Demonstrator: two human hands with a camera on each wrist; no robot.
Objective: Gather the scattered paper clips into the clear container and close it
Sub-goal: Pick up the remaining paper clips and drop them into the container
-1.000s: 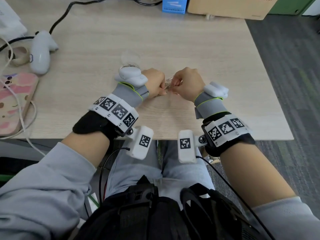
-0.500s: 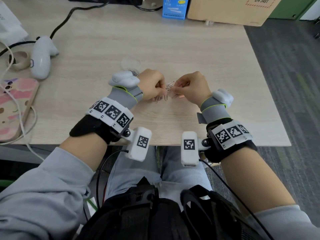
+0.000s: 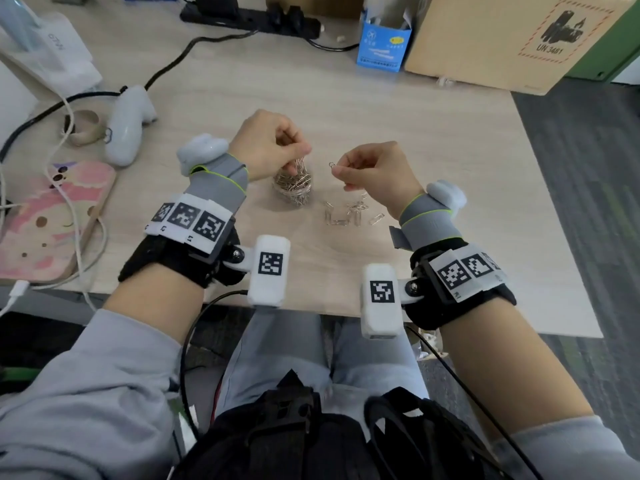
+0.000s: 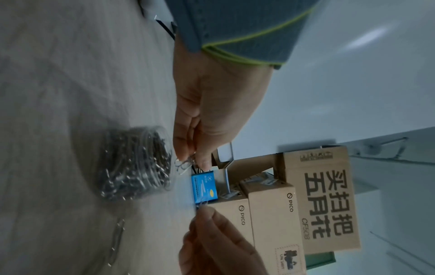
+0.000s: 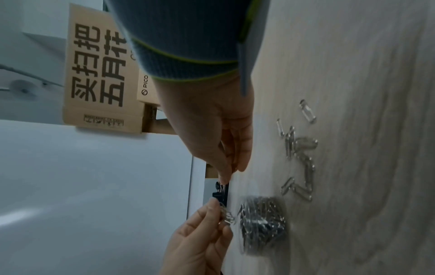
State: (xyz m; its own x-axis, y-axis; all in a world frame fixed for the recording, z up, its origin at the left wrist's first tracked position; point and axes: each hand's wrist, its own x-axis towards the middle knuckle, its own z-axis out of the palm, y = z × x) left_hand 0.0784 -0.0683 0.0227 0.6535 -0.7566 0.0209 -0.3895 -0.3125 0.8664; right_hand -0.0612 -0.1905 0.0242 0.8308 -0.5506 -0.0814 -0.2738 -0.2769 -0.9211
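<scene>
A small round clear container (image 3: 292, 188) (image 4: 134, 163) (image 5: 263, 221), filled with silver paper clips, stands uncovered on the wooden desk. My left hand (image 3: 277, 147) (image 4: 200, 134) hovers right above it and pinches a bunch of paper clips (image 3: 300, 167) (image 5: 227, 217) that dangle into its mouth. My right hand (image 3: 374, 171) (image 5: 219, 141) is raised to the right of the container and pinches a single paper clip (image 3: 333, 165). Several loose clips (image 3: 349, 214) (image 5: 301, 161) lie on the desk below the right hand. No lid shows.
A white controller (image 3: 128, 123), a tape roll (image 3: 81, 128), cables and a pink phone case (image 3: 45, 220) lie at the left. A blue clip box (image 3: 382, 43) and cardboard boxes (image 3: 502, 39) stand at the back. The desk's front edge (image 3: 311, 311) runs under my wrists.
Both hands have risen off the desk and moved apart. The left hand carried a bunch of clips over the container, which now shows; the right hand lifted one clip.
</scene>
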